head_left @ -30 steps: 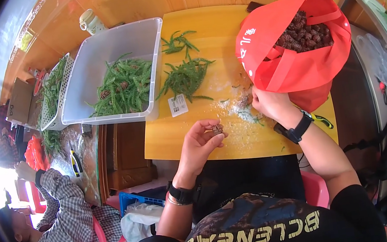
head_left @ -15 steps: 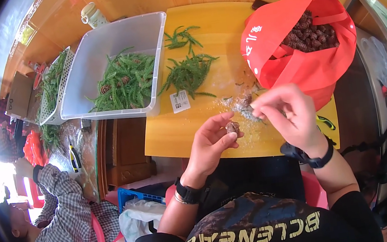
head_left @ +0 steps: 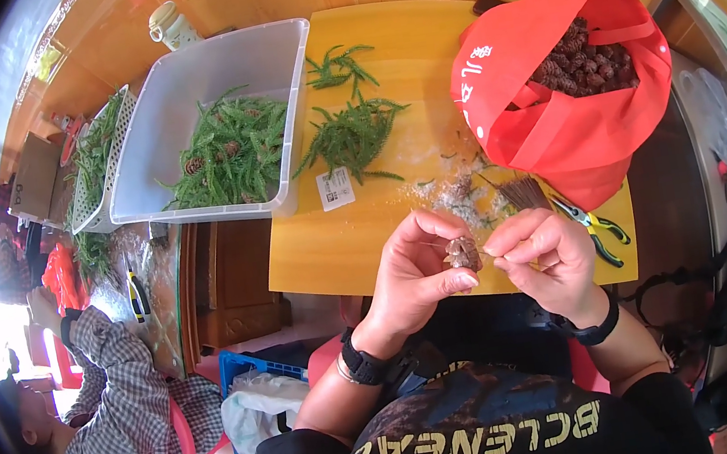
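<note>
A small brown pine cone [head_left: 464, 253] is pinched between the thumb and fingers of my left hand [head_left: 412, 267], over the front edge of the yellow table [head_left: 320, 252]. My right hand [head_left: 544, 252] is close beside the cone, its thumb and fingertips pressed together. Whatever thin thing may be in that pinch is too small to make out. Just beyond my hands lie another pine cone [head_left: 461, 186] amid whitish crumbs, and a bundle of thin brown stems [head_left: 523, 194]. Yellow-and-black pliers [head_left: 608, 239] rest to the right of my right hand.
A red bag [head_left: 548, 138] full of pine cones stands at the right. Green sprigs [head_left: 357, 137] and a white label [head_left: 335, 190] lie mid-table, beside a clear plastic bin [head_left: 192, 213] of sprigs and cones. At far left sits a person in a checked shirt [head_left: 122, 404].
My right hand has come down and toward me, up to the pine cone, uncovering the stem bundle and pliers. My left hand has shifted slightly right with the cone.
</note>
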Demonstrator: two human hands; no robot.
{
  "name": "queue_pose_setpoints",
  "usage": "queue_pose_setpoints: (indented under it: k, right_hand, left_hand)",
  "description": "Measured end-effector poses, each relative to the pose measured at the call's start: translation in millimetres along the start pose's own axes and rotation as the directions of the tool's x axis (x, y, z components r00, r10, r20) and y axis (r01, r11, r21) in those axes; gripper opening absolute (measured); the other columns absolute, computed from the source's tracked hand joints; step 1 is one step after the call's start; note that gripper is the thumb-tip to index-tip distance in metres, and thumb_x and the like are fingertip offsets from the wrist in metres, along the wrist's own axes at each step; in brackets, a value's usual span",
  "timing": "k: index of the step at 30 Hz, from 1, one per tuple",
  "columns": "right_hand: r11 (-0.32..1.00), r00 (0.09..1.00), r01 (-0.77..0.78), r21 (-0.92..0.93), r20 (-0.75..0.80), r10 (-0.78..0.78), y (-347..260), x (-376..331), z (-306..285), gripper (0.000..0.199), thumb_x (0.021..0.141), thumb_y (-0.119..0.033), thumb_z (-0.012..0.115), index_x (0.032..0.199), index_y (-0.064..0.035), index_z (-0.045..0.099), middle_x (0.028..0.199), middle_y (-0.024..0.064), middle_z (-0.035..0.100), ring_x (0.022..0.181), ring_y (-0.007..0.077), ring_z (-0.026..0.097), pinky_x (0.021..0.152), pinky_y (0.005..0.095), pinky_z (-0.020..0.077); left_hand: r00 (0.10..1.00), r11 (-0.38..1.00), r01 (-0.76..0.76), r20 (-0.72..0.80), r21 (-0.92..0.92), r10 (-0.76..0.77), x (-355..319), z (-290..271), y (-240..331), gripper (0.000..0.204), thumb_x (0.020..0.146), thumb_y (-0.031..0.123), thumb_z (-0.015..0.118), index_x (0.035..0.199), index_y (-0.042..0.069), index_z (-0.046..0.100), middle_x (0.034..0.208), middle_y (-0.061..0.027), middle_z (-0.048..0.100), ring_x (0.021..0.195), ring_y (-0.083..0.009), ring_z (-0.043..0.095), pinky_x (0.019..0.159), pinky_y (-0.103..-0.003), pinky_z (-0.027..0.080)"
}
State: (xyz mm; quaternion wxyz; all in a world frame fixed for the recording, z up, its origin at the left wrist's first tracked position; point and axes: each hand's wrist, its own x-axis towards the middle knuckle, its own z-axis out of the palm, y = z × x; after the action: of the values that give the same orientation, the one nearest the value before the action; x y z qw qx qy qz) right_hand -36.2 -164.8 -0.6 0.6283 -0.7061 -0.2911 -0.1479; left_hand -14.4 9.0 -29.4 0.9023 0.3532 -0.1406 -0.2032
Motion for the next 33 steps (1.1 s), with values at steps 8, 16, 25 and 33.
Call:
queue_pose_setpoints:
  k: [8,16,25,33]
  right_hand:
    - [0.998,0.997,0.011,-0.054,-0.082,-0.016,8,-3,5,0.022,0.073,0.009,0.064,0.079,-0.0049,0.049,0.085,0.0113,0.06,0.077,0.0199,0.059,0.068,0.0295,0.0472]
    - [0.994,0.986,-0.078,-0.072,-0.151,0.067,6,-7,9,0.019,0.075,0.007,0.062,0.079,-0.005,0.048,0.085,0.012,0.058,0.079,0.0165,0.055,0.072,0.027,0.0447]
    - [0.993,0.991,-0.099,-0.065,-0.093,0.093,3,-5,8,0.017,0.076,0.005,0.063,0.078,-0.0039,0.05,0.085,0.0129,0.058,0.077,0.0165,0.057,0.07,0.0261,0.0451]
    - [0.988,0.987,-0.142,-0.061,-0.079,0.137,-4,3,4,0.016,0.072,0.004,0.067,0.074,-0.0033,0.053,0.082,0.0102,0.057,0.074,0.0149,0.055,0.068,0.0252,0.044]
  left_hand:
    - [0.999,0.996,-0.052,0.013,0.066,0.051,2,5,5,0.037,0.068,0.001,0.076,0.093,0.004,0.05,0.097,-0.0141,0.055,0.081,-0.0173,0.059,0.061,-0.024,0.053]
    - [0.996,0.996,-0.053,0.076,0.067,0.048,-2,-5,4,0.03,0.082,0.015,0.066,0.106,0.003,0.053,0.108,-0.0186,0.054,0.096,-0.0248,0.059,0.072,-0.032,0.056]
    - [0.995,0.994,-0.049,0.096,0.097,0.04,-4,-11,4,0.03,0.085,0.023,0.063,0.106,0.001,0.06,0.108,-0.0199,0.055,0.096,-0.0273,0.059,0.071,-0.034,0.056]
    - [0.994,0.992,-0.047,0.104,0.116,0.035,-3,-12,6,0.027,0.082,0.02,0.066,0.103,0.002,0.063,0.102,-0.0199,0.056,0.089,-0.0276,0.062,0.068,-0.034,0.057]
